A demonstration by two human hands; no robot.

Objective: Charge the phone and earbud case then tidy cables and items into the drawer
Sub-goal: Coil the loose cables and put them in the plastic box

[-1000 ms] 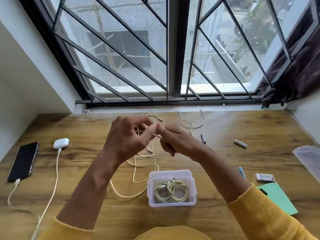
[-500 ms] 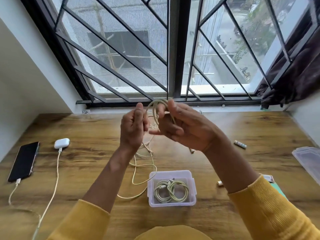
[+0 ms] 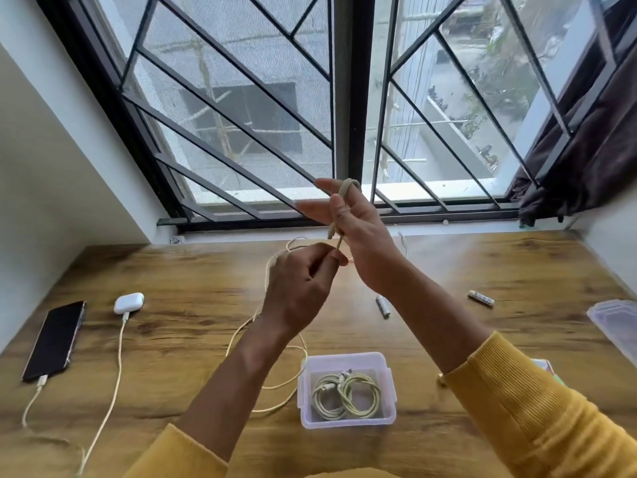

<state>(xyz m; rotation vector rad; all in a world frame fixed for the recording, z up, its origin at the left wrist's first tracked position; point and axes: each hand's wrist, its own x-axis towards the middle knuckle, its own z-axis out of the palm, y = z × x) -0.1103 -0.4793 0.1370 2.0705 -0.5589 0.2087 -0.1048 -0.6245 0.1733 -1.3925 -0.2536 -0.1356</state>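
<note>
A pale yellow cable (image 3: 241, 334) trails from the desk up to my hands. My left hand (image 3: 300, 288) pinches the cable between thumb and fingers. My right hand (image 3: 351, 232) is raised above it with fingers mostly straight, and the cable is looped over those fingers. A black phone (image 3: 53, 339) lies at the far left with a cable plugged in. Beside it the white earbud case (image 3: 129, 302) is also plugged into a cable. A small clear box (image 3: 346, 362) near the desk's front holds a coiled yellow-green cable (image 3: 344, 395).
Two small batteries (image 3: 382, 305) (image 3: 481, 298) lie on the wooden desk (image 3: 517, 263) right of my hands. A clear lid (image 3: 617, 326) sits at the right edge. A window with black bars and a dark curtain (image 3: 593, 160) stand behind the desk.
Both hands rose from the desk. My right hand opened and turned upward, and the cable now wraps over its fingers. My left hand dropped slightly below it, still pinching the cable.
</note>
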